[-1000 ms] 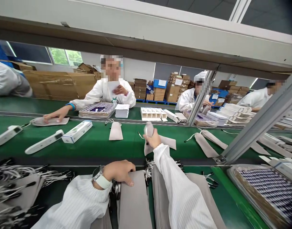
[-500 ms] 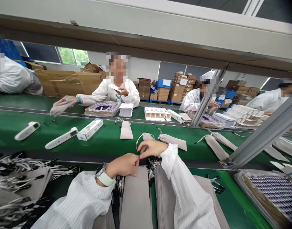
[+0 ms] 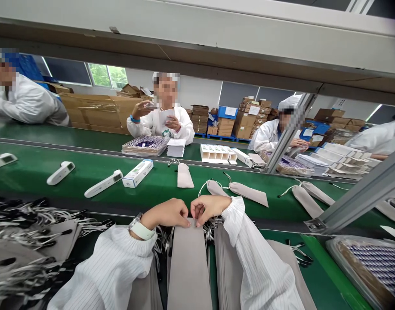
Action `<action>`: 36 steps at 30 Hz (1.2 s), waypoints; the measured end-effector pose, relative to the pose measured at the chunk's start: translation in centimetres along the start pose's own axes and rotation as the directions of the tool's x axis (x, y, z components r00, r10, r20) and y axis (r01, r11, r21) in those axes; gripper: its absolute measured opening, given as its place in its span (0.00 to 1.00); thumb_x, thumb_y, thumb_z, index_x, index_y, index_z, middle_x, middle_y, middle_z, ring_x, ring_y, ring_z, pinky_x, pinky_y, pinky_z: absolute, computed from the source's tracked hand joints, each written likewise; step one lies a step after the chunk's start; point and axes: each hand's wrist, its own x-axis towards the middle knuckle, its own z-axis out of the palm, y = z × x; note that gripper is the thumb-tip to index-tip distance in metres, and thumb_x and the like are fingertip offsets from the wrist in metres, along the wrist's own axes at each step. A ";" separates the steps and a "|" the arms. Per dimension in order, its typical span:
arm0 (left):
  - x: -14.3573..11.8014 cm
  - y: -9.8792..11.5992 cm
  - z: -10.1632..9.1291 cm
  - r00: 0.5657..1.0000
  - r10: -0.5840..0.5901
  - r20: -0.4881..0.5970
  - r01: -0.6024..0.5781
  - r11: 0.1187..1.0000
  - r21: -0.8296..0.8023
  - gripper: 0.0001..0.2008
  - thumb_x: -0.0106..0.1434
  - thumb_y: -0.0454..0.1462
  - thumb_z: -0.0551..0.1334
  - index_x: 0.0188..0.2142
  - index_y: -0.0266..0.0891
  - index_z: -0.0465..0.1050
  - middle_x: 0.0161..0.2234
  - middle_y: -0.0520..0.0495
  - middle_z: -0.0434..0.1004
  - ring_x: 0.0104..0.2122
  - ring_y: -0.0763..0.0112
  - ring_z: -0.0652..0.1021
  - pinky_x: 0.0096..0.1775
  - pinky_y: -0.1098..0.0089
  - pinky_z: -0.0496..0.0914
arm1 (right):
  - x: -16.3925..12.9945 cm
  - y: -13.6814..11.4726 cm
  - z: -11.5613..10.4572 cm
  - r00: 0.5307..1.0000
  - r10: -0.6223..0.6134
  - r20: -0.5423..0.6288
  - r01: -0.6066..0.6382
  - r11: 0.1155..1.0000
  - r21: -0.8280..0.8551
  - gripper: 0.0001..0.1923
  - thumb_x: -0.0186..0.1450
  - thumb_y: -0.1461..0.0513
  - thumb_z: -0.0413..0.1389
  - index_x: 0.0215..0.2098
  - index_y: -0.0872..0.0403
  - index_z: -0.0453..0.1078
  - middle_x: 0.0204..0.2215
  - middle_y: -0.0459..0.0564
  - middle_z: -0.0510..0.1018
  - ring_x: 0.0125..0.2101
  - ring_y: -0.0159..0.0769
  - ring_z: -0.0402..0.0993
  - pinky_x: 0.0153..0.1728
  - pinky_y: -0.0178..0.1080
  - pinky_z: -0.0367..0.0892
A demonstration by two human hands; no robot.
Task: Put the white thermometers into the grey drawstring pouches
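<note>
A flat grey drawstring pouch [image 3: 189, 267] lies on top of a pile in front of me, its mouth end pointing away. My left hand [image 3: 168, 213] is closed, thumb and fingers pinching the left of that mouth edge. Close beside it, my right hand [image 3: 212, 208] pinches the same edge at the right corner. The fingertips nearly meet, and the cords at the mouth are mostly hidden behind the hands. Another stack of grey pouches [image 3: 228, 267] lies under my right forearm. White cords with black ends [image 3: 213, 226] stick out beyond the stacks.
Pouches with white cords and black ends [image 3: 55, 241] are heaped at left. The green belt [image 3: 162, 200] carries white thermometers [image 3: 103, 184], a white box [image 3: 138, 173] and several pouches [image 3: 249, 193]. A metal post [image 3: 355, 193] slants at right, near a bagged tray [image 3: 371, 267]. Co-workers [image 3: 165, 116] sit opposite.
My right hand has come down from over the belt edge to the pouch's mouth, and both hands now pinch it. Belt items have shifted right. The co-worker opposite has drawn an outstretched arm back.
</note>
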 end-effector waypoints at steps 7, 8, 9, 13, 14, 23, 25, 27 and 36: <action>-1.3 1.0 -2.2 0.981 0.152 -0.119 -0.178 0.949 -0.259 0.14 0.52 0.41 0.57 0.18 0.35 0.59 0.26 0.54 0.60 0.25 0.78 0.62 0.27 0.77 0.55 | -0.6 -0.3 -0.2 0.967 -0.254 -0.006 0.249 0.942 0.224 0.18 0.46 0.62 0.62 0.30 0.56 0.59 0.26 0.41 0.66 0.27 0.23 0.63 0.30 0.29 0.60; -1.3 1.1 -2.4 0.977 0.153 -0.149 -0.192 0.935 -0.298 0.14 0.53 0.41 0.57 0.17 0.35 0.57 0.26 0.54 0.58 0.24 0.78 0.61 0.26 0.77 0.54 | -0.8 -0.3 -0.3 0.961 -0.275 -0.020 0.270 0.923 0.274 0.19 0.46 0.62 0.62 0.31 0.56 0.58 0.27 0.41 0.65 0.26 0.23 0.63 0.29 0.28 0.60; -1.3 1.2 -2.4 0.973 0.146 -0.177 -0.199 0.921 -0.333 0.15 0.53 0.41 0.56 0.17 0.35 0.55 0.25 0.54 0.57 0.23 0.79 0.60 0.25 0.76 0.53 | -0.9 -0.2 -0.4 0.958 -0.284 -0.034 0.280 0.907 0.315 0.20 0.46 0.62 0.62 0.32 0.56 0.58 0.28 0.41 0.65 0.26 0.22 0.63 0.28 0.28 0.60; -1.1 0.9 -2.4 0.972 0.110 -0.206 -0.193 0.876 -0.442 0.16 0.54 0.42 0.56 0.18 0.35 0.54 0.21 0.55 0.53 0.21 0.80 0.55 0.23 0.75 0.50 | -1.2 0.0 -0.6 0.964 -0.264 -0.029 0.255 0.890 0.378 0.24 0.47 0.62 0.61 0.37 0.53 0.54 0.29 0.42 0.67 0.24 0.22 0.64 0.25 0.27 0.60; -1.1 0.8 -2.4 0.975 0.107 -0.194 -0.187 0.866 -0.464 0.16 0.54 0.43 0.56 0.18 0.35 0.54 0.20 0.56 0.52 0.20 0.80 0.55 0.23 0.75 0.49 | -1.2 0.0 -0.7 0.965 -0.261 -0.022 0.251 0.894 0.372 0.24 0.48 0.62 0.61 0.37 0.53 0.53 0.28 0.42 0.67 0.24 0.22 0.64 0.24 0.27 0.60; -1.0 1.1 -2.1 0.971 0.042 -0.234 -0.175 0.794 -0.583 0.21 0.52 0.46 0.59 0.17 0.35 0.51 0.18 0.57 0.48 0.19 0.81 0.53 0.21 0.76 0.47 | -1.0 0.5 -0.8 0.956 -0.292 -0.032 0.284 0.893 0.348 0.23 0.49 0.62 0.60 0.38 0.53 0.52 0.25 0.40 0.67 0.22 0.22 0.65 0.22 0.26 0.60; -0.9 1.1 -2.0 0.962 0.022 -0.274 -0.193 0.761 -0.619 0.21 0.52 0.46 0.58 0.18 0.36 0.50 0.18 0.57 0.48 0.19 0.81 0.53 0.21 0.76 0.47 | -1.0 0.6 -0.9 0.948 -0.315 -0.050 0.311 0.882 0.354 0.25 0.49 0.62 0.60 0.39 0.52 0.51 0.23 0.39 0.66 0.21 0.22 0.64 0.21 0.26 0.59; -0.8 0.9 -1.9 0.957 0.008 -0.291 -0.206 0.725 -0.657 0.21 0.53 0.46 0.58 0.18 0.36 0.49 0.19 0.57 0.47 0.19 0.82 0.53 0.21 0.77 0.47 | -1.0 0.5 -0.9 0.945 -0.316 -0.081 0.324 0.879 0.349 0.26 0.49 0.63 0.60 0.40 0.52 0.50 0.22 0.38 0.66 0.19 0.21 0.62 0.19 0.25 0.58; -0.6 0.2 -1.7 0.957 0.052 -0.285 -0.234 0.716 -0.657 0.20 0.57 0.49 0.51 0.20 0.36 0.54 0.20 0.56 0.49 0.19 0.80 0.54 0.21 0.76 0.49 | -1.1 0.0 -0.9 0.949 -0.237 -0.206 0.291 0.910 0.294 0.21 0.48 0.59 0.61 0.36 0.55 0.58 0.20 0.39 0.67 0.16 0.21 0.57 0.16 0.25 0.52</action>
